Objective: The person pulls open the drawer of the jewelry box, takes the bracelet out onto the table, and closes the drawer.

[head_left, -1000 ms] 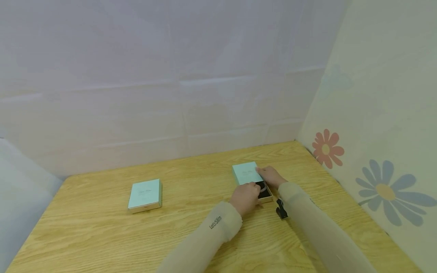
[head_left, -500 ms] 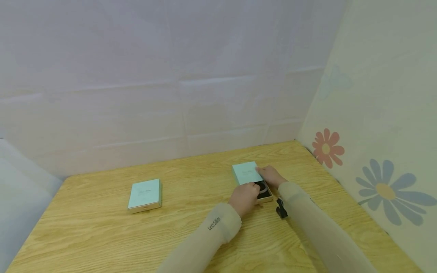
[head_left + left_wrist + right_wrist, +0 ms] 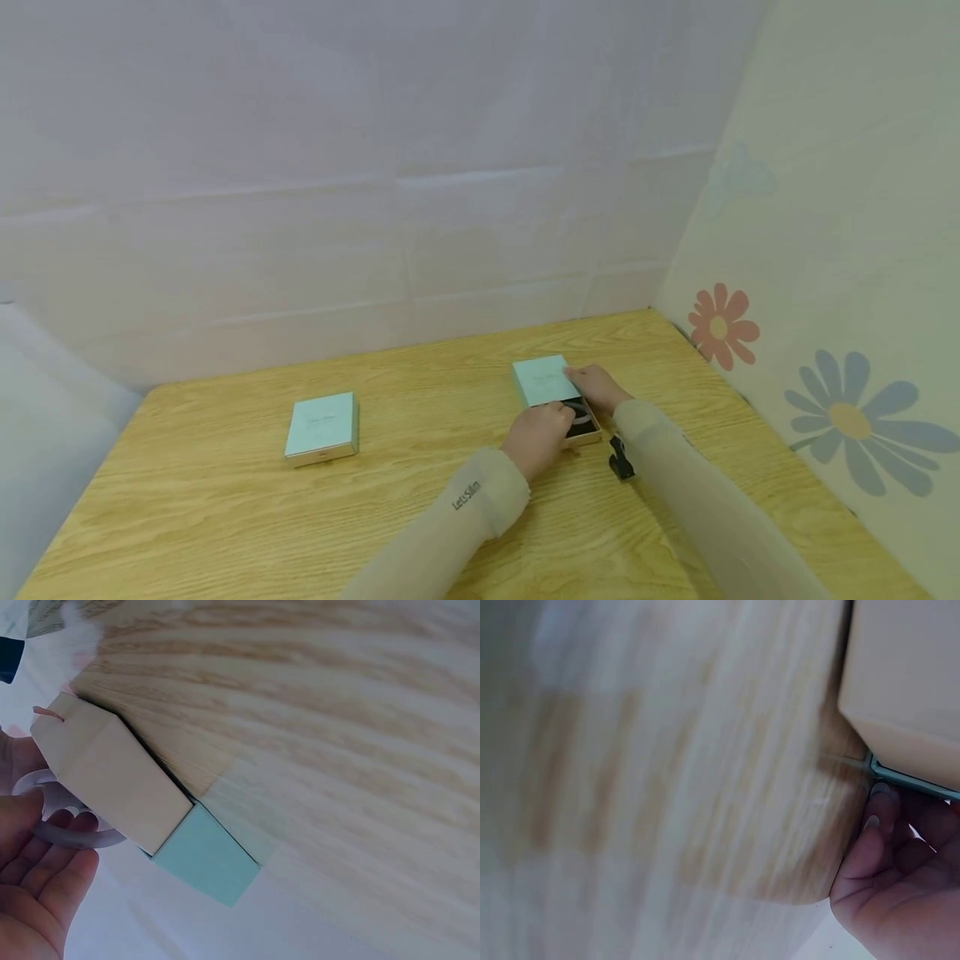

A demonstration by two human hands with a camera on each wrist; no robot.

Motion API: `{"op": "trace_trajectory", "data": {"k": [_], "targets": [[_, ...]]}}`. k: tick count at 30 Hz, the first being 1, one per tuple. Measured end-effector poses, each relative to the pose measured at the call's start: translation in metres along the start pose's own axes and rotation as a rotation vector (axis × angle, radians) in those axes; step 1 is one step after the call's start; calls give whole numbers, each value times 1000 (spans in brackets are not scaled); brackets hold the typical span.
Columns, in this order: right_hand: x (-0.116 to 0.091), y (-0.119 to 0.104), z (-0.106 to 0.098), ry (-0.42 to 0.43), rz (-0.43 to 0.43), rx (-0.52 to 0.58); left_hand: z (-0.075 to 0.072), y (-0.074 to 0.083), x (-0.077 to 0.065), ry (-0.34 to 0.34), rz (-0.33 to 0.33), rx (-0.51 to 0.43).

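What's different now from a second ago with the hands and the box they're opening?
Hardly anything: I see no clear move, no new grab and no letting go. The left hand is still at the bracelet, which may have tipped a little; it's too small to be sure. The right hand still holds the open box, and the other box stayed put.

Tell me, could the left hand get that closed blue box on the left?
Probably yes: nothing seems to stand on the table between the left hand and the closed blue box. But it's pinching a grey ring, so it would likely need to let go first.
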State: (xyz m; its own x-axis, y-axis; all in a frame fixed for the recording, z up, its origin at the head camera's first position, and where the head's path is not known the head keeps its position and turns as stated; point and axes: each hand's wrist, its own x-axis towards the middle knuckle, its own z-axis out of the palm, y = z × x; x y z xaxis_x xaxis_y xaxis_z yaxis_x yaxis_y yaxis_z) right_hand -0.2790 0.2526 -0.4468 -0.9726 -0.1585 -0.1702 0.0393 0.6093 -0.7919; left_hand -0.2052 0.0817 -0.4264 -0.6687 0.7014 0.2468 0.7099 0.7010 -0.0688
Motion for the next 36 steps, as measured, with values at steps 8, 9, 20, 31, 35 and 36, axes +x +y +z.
{"op": "trace_trajectory", "data": {"k": [8,9,20,31,35,36], "targets": [[-1,0,-1,24,-7,-35,-1,-4,-3,14,-52,-89],[-1,-1,-1,27,-6,-40,-1,-5,-3,29,-60,-115],[2,3,0,34,-14,-15,-1,-14,-3,134,-297,-542],[3,5,0,19,-20,-18,-16,-16,-2,140,-464,-799],[1,3,-2,19,-26,-23,-19,-17,-3,194,-510,-923],[1,2,-1,20,-23,-23,-19,-17,-3,203,-523,-957]]}}
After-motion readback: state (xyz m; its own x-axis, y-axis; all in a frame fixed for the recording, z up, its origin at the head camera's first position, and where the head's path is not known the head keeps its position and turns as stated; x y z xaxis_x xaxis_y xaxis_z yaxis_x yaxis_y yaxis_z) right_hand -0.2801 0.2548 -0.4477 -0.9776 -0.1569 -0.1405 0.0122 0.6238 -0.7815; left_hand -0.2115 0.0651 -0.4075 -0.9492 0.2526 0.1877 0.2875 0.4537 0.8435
